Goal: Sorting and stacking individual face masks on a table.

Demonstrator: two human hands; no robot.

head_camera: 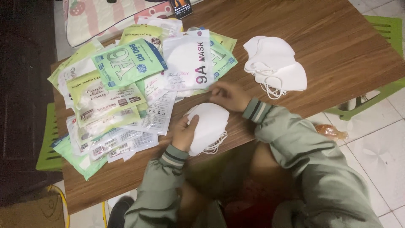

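green-white flat pouches [110, 90] heaped table-left | white pouch [188, 61] atop | dark screen [180, 7] top edge

White face masks [209, 126]: small stack, folded flat, soft fabric, lying on wooden worktop [329, 46] near its front edge. Thin white ear loops hang out at stack's lower right. Left hand [184, 133] grips stack's left edge, thumb on top; right hand [230, 96] sits at upper edge, fingers blurred, contact w/ stack unclear.
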